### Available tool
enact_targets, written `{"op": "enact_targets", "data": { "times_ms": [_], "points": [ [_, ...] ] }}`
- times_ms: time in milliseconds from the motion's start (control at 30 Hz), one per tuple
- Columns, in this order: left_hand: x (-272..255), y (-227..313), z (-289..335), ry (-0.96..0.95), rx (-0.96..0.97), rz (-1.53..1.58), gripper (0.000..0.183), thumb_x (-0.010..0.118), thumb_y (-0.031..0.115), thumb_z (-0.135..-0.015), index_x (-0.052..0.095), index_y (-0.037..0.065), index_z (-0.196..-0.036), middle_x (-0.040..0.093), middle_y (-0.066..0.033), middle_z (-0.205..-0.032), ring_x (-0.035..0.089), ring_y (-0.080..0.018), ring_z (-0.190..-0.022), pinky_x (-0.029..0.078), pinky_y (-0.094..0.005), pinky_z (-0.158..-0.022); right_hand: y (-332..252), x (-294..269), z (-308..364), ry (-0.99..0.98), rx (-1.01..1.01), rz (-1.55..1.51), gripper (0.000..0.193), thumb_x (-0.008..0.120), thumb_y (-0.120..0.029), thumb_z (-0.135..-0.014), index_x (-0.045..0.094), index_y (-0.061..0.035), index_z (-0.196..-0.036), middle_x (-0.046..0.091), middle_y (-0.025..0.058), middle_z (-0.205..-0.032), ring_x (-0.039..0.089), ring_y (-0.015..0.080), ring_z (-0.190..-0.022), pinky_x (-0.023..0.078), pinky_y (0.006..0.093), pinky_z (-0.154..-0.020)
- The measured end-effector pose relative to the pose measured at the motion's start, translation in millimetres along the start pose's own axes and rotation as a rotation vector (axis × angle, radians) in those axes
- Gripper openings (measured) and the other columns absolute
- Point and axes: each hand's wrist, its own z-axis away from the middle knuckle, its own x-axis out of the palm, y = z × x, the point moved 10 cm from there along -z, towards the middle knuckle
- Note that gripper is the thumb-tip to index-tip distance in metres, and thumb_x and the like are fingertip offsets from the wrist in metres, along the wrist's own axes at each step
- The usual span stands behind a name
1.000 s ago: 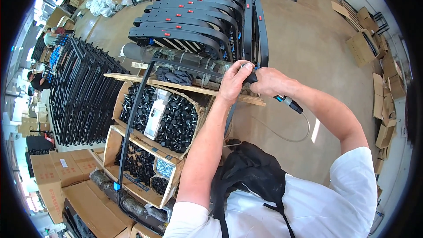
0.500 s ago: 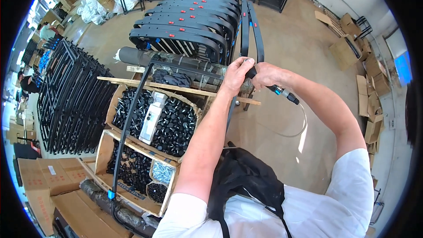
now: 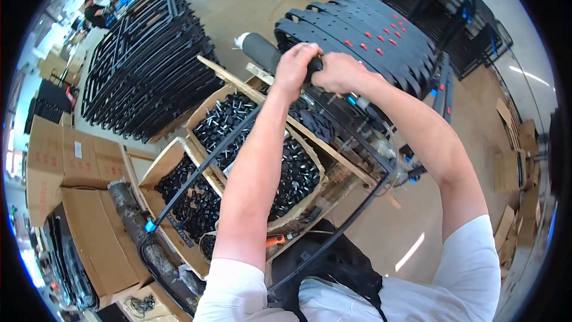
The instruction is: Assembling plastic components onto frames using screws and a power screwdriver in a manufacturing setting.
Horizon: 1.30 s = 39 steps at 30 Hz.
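Note:
My hands meet over the workbench around a black cylindrical air tool (image 3: 314, 67). My left hand (image 3: 295, 68) is closed about its front end; what its fingertips press on is hidden. My right hand (image 3: 342, 73) wraps the tool's body, and a blue-ringed hose fitting (image 3: 353, 100) shows below that hand. Just under both hands runs a bent black tubular frame (image 3: 205, 164), with a blue clip (image 3: 150, 225) at its near left corner. The frame lies across cardboard bins of black-headed bolts (image 3: 301, 170) and small black parts (image 3: 193, 197).
A wooden slat (image 3: 333, 154) crosses behind the bins, near a dark wrapped roll (image 3: 259, 50). Black frames (image 3: 149, 65) are stacked at the left; curved black panels (image 3: 357, 21) with red pieces stand behind. An orange-handled tool (image 3: 276, 240) lies by the bins. A person (image 3: 94, 12) stands far left.
The view has swung to the right. My hands and the air tool have moved left over the bench, in from its right side. The frame sits at a different angle.

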Motion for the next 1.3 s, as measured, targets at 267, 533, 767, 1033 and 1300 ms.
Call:
{"op": "enact_targets", "data": {
  "times_ms": [267, 533, 767, 1033, 1300],
  "points": [
    [-72, -16, -52, 0.13, -0.078, 0.043, 0.027, 0.066, 0.029, -0.102, 0.073, 0.003, -0.1, 0.069, -0.0031, -0.098, 0.062, -0.0141, -0.092, 0.05, -0.0314, -0.085, -21, 24, -101, -0.106, -0.086, -0.002, 0.034, 0.068, -0.032, -0.079, 0.07, 0.001, -0.071, 0.072, 0.0113, -0.068, 0.071, 0.0241, -0.061, 0.057, 0.0393, -0.063],
    [-78, -25, -53, 0.155, -0.066, 0.112, 0.025, 0.067, 0.027, -0.102, 0.073, 0.002, -0.099, 0.07, -0.0022, -0.096, 0.061, -0.0129, -0.091, 0.05, -0.0308, -0.086, -20, 32, -104, -0.269, -0.007, 0.029, 0.035, 0.065, -0.03, -0.083, 0.073, 0.0027, -0.09, 0.074, 0.014, -0.081, 0.074, 0.0278, -0.077, 0.057, 0.0415, -0.075],
    [-79, -24, -42, 0.195, -0.019, 0.097, 0.024, 0.066, 0.027, -0.102, 0.072, 0.003, -0.102, 0.069, -0.002, -0.098, 0.061, -0.0125, -0.092, 0.05, -0.0307, -0.087, -21, 42, -112, -0.237, -0.118, 0.092, 0.035, 0.065, -0.029, -0.081, 0.065, 0.0049, -0.072, 0.068, 0.0149, -0.066, 0.069, 0.0286, -0.059, 0.056, 0.0415, -0.063],
    [-83, -33, -36, 0.219, -0.062, 0.089, 0.025, 0.065, 0.03, -0.104, 0.07, 0.006, -0.108, 0.066, -0.0022, -0.102, 0.059, -0.0138, -0.098, 0.047, -0.0313, -0.094, -23, 49, -107, -0.285, -0.035, 0.077, 0.038, 0.06, -0.03, -0.081, 0.075, 0.0048, -0.086, 0.075, 0.018, -0.079, 0.076, 0.0314, -0.081, 0.059, 0.0423, -0.077],
    [-84, -35, -34, 0.252, -0.075, 0.129, 0.026, 0.066, 0.031, -0.103, 0.071, 0.006, -0.104, 0.068, -0.0012, -0.097, 0.061, -0.0116, -0.09, 0.051, -0.03, -0.084, -16, 63, -126, -0.381, -0.028, -0.108, 0.024, 0.069, -0.015, -0.071, 0.072, 0.0046, -0.085, 0.072, 0.0141, -0.078, 0.072, 0.0243, -0.073, 0.056, 0.0369, -0.067]
  ]
}}
